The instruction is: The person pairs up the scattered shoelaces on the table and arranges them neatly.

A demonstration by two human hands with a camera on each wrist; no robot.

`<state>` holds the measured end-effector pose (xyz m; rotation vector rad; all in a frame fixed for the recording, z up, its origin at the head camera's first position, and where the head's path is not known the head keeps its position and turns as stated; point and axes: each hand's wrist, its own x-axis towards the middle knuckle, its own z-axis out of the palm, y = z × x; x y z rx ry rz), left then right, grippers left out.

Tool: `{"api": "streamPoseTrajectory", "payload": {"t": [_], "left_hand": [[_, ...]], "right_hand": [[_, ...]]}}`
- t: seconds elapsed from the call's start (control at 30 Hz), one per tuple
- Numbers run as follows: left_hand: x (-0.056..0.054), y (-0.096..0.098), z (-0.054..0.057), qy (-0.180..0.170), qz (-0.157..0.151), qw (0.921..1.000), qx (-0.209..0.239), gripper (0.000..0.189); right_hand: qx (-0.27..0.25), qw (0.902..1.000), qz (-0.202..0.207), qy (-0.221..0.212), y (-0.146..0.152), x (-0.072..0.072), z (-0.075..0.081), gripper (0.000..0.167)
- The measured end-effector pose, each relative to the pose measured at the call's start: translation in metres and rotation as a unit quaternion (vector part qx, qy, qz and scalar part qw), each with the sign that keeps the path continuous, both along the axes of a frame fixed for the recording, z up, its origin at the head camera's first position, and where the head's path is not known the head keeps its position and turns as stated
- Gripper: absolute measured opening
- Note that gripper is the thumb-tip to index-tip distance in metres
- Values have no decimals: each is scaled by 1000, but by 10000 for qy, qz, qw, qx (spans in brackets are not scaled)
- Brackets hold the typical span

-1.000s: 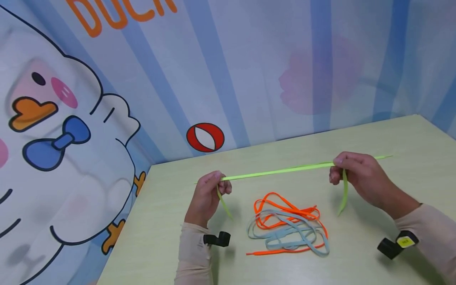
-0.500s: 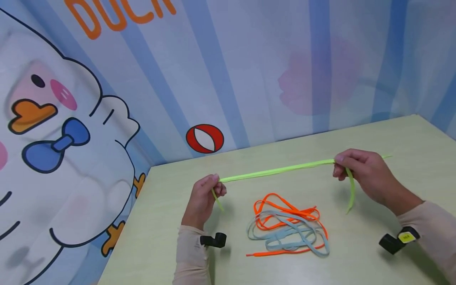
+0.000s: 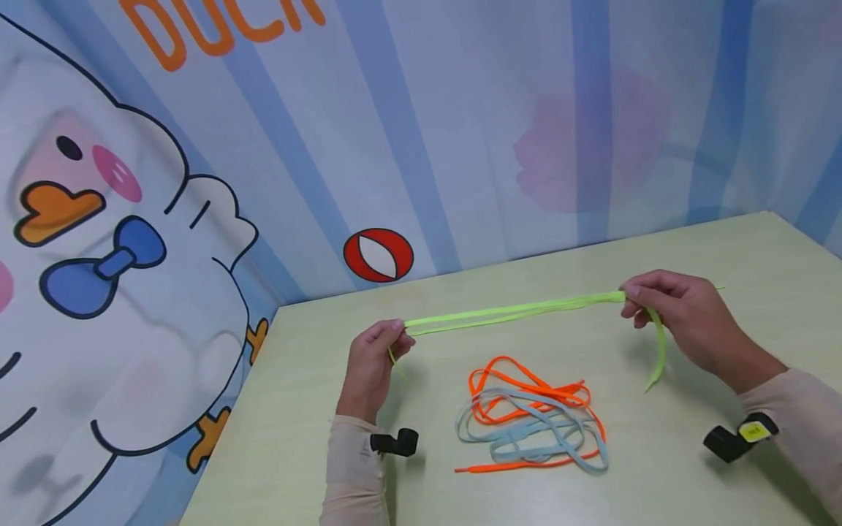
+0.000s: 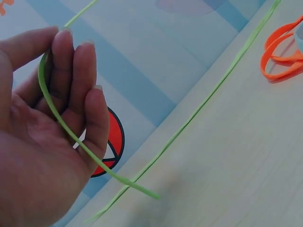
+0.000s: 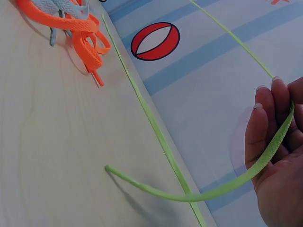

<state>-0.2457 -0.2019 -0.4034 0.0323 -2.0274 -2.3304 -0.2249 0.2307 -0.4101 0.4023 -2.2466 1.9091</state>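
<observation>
Left hand [image 3: 370,371] and right hand [image 3: 691,318]: each grip closed, thumb against finger, on one green lace [image 5: 222,190], stretched between them above the table [image 3: 263,438], tails hanging. Second green strand [image 5: 156,127] on table; probably separate, though the head view overlaps them. Risk: uneven pull or weak pinch could slip an end, dropping it onto the orange lace [image 5: 61,21].

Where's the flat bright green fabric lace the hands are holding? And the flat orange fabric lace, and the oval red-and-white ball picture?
Held flat bright green fabric lace [image 5: 236,183]: right wrist view, its drooping loose end.
Flat orange fabric lace [image 5: 66,23]: right wrist view, its upper band.
Oval red-and-white ball picture [image 3: 378,255]: head view, its white middle.
</observation>
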Motion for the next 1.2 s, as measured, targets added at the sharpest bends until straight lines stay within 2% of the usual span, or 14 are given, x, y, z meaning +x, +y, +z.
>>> {"api": "streamPoseTrajectory", "payload": {"t": [0.13,0.23,0.43,0.7,0.87,1.07,1.2], "left_hand": [[-1,-2,0,-57,147,9999,-29,18],[-2,-4,-1,-130,268,9996,-5,20],[-3,-6,-2,-220,532,9981,220,15],[-2,-7,-4,-127,538,9979,349,12],[-3,-7,-5,-140,564,9973,450,11],[-3,-9,-7,-135,660,9964,520,15],[-4,-10,-9,-113,714,9957,583,19]], "right_hand": [[-349,9993,157,-14,3,-2,-1,17],[-472,9989,36,-67,5,-4,-1,16],[-372,9993,-58,-24,10,-5,-3,16],[-490,9988,-75,-52,14,-7,-4,15],[-377,9989,-278,-96,14,-7,-4,17],[-515,9980,-330,-161,16,-8,-4,19],[-310,9978,-532,-249,18,-9,-4,24]]}}
